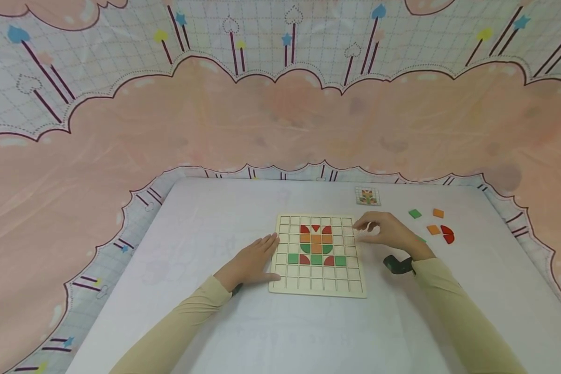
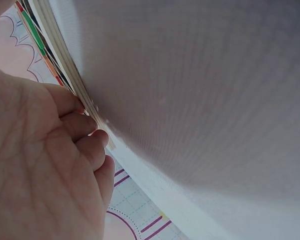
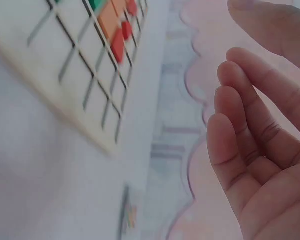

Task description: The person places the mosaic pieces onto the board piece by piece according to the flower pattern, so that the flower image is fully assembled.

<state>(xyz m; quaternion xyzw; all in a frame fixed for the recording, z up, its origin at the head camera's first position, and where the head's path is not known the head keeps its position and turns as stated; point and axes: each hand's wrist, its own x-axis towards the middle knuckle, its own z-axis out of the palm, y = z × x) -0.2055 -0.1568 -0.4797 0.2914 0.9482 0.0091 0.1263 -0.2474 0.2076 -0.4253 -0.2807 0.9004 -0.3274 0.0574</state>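
A pale wooden grid board (image 1: 318,280) lies on the white table, with red, orange and green tiles (image 1: 316,244) set in its middle squares. My left hand (image 1: 254,259) lies flat on the table, its straight fingertips (image 2: 84,122) touching the board's left edge (image 2: 64,70). My right hand (image 1: 383,229) hovers by the board's upper right corner (image 3: 107,145), fingers (image 3: 240,135) loosely bent and holding nothing.
Loose tiles lie to the right: a green one (image 1: 415,213), two orange ones (image 1: 438,213), two red curved ones (image 1: 447,234). A small pattern card (image 1: 368,196) sits beyond the board. A pink and patterned cloth (image 1: 280,119) surrounds the table.
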